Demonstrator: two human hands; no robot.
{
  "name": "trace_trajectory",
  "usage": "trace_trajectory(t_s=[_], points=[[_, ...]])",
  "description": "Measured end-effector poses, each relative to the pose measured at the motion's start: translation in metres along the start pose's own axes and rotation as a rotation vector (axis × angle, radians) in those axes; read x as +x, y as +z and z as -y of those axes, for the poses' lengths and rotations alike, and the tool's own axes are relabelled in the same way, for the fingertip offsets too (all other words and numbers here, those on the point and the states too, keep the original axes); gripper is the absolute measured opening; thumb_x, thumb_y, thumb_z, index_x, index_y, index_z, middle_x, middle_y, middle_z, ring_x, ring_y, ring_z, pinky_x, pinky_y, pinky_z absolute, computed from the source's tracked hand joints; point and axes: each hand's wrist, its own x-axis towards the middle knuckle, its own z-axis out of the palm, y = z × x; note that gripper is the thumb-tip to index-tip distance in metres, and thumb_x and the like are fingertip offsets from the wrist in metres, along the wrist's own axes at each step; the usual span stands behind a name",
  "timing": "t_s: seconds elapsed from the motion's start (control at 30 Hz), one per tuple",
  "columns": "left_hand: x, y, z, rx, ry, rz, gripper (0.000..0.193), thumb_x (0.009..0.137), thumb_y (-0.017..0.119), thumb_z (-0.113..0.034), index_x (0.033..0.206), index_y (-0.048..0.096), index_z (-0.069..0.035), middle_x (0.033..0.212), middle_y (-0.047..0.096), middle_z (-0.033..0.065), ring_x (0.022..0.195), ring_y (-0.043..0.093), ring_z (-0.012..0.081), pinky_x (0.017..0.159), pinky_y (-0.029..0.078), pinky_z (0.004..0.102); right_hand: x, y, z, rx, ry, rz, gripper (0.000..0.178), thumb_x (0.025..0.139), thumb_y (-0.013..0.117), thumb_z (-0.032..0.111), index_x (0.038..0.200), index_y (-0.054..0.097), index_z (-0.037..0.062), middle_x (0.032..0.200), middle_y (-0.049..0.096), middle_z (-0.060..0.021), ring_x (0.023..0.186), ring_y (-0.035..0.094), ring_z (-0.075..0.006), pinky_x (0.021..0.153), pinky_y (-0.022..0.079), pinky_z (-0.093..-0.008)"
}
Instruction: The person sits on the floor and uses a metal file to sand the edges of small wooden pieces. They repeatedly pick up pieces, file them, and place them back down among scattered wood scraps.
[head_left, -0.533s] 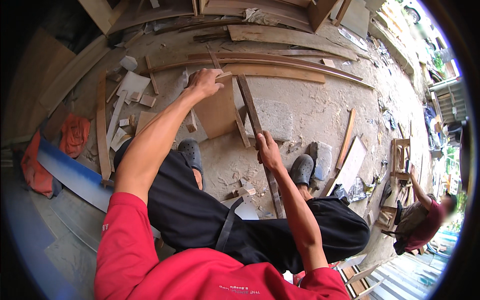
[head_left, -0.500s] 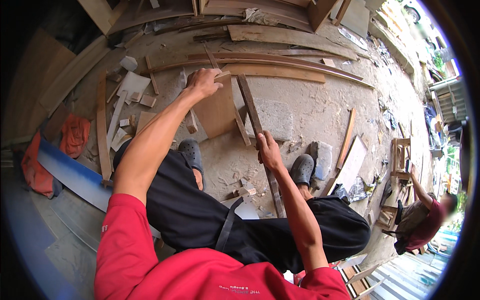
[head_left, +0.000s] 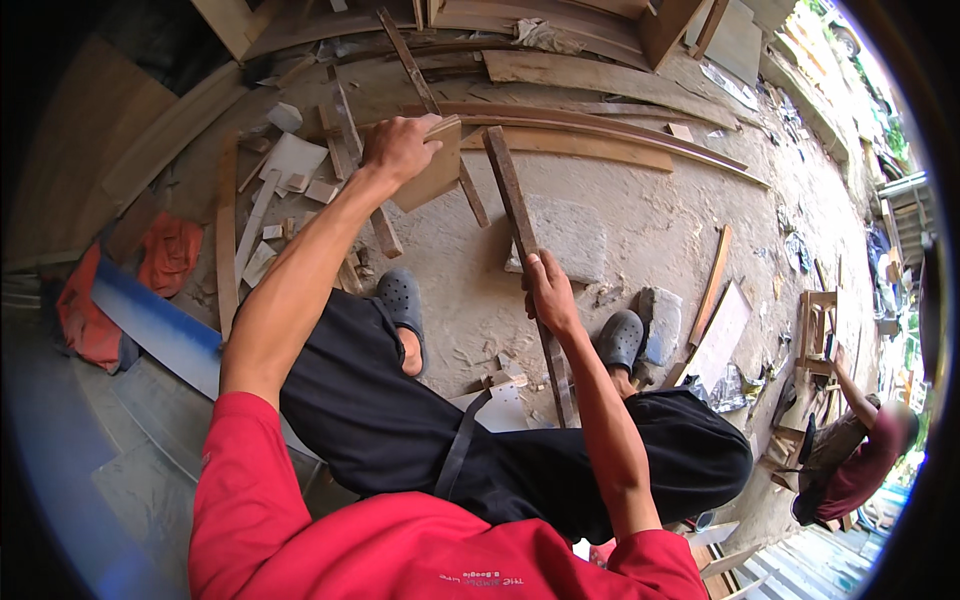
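Note:
My left hand (head_left: 400,152) is closed on the upper edge of a plywood panel (head_left: 432,180). Two long wooden strips run past this panel, a left strip (head_left: 386,234) and a right strip (head_left: 472,192); whether they are joined to it I cannot tell. My right hand (head_left: 548,290) grips a dark, rough wooden strip (head_left: 510,195) around its middle. That strip slants from ahead of me back toward my lap, apart from the panel. A pale stone block (head_left: 560,238) lies on the ground just beyond my right hand.
Long boards (head_left: 600,88) and offcuts lie ahead on the dusty floor. At left are an orange bag (head_left: 170,255) and a blue-white handsaw-like blade (head_left: 150,315). A stone block (head_left: 660,325) sits by my right shoe (head_left: 620,338). Another person (head_left: 850,460) works at far right.
The panel has tilted, showing less of its face. The two strips beside it have swung into fuller view. My right hand still holds the dark strip in nearly the same place.

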Motion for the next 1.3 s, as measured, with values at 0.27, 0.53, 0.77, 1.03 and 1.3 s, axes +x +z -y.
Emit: trace_trajectory(t_s=[0.27, 0.53, 0.77, 1.03, 1.3], points=[[0.001, 0.040, 0.014, 0.046, -0.039, 0.140, 0.034, 0.079, 0.069, -0.026, 0.112, 0.065, -0.018, 0.093, 0.068, 0.0161, 0.091, 0.065, 0.0350, 0.079, 0.051, 0.0463, 0.001, 0.000, -0.001, -0.032, 0.001, -0.011, 0.037, 0.098, 0.045, 0.038, 0.111, 0.053, 0.0036, 0.064, 0.053, -0.0062, 0.044, 0.051, -0.0139, 0.041, 0.042, -0.0295], [-0.016, 0.051, 0.004, 0.028, -0.102, 0.143, 0.034, 0.080, 0.067, -0.026, 0.114, 0.063, -0.018, 0.094, 0.068, 0.0166, 0.091, 0.064, 0.0369, 0.078, 0.050, 0.0469, 0.003, 0.000, -0.006, -0.067, 0.062, 0.017, 0.038, 0.098, 0.045, 0.039, 0.109, 0.053, 0.0028, 0.065, 0.054, -0.0070, 0.045, 0.052, -0.0141, 0.042, 0.043, -0.0304], [-0.016, 0.049, 0.014, -0.053, -0.258, 0.175, 0.041, 0.082, 0.064, -0.028, 0.121, 0.058, -0.016, 0.103, 0.067, 0.0171, 0.098, 0.062, 0.0365, 0.083, 0.049, 0.0443, -0.001, -0.003, -0.011, -0.022, 0.093, 0.047, 0.038, 0.098, 0.045, 0.039, 0.105, 0.052, 0.0019, 0.066, 0.054, -0.0075, 0.044, 0.052, -0.0145, 0.040, 0.042, -0.0301], [-0.015, 0.058, 0.044, -0.585, -0.193, 0.225, 0.039, 0.089, 0.051, -0.024, 0.122, 0.060, -0.006, 0.117, 0.064, 0.0148, 0.110, 0.060, 0.0247, 0.095, 0.044, 0.0330, -0.002, -0.005, 0.004, -0.135, 0.084, 0.124, 0.038, 0.098, 0.045, 0.041, 0.094, 0.052, 0.0038, 0.066, 0.050, -0.0026, 0.044, 0.047, -0.0100, 0.040, 0.039, -0.0273], [-0.014, 0.056, 0.039, -0.702, -0.145, 0.271, 0.035, 0.094, 0.047, -0.016, 0.124, 0.059, -0.004, 0.126, 0.060, 0.0094, 0.119, 0.053, 0.0176, 0.102, 0.037, 0.0289, -0.002, -0.005, 0.004, -0.193, 0.029, 0.115, 0.039, 0.097, 0.047, 0.042, 0.098, 0.054, 0.0032, 0.065, 0.049, -0.0018, 0.048, 0.046, -0.0097, 0.045, 0.040, -0.0276]])
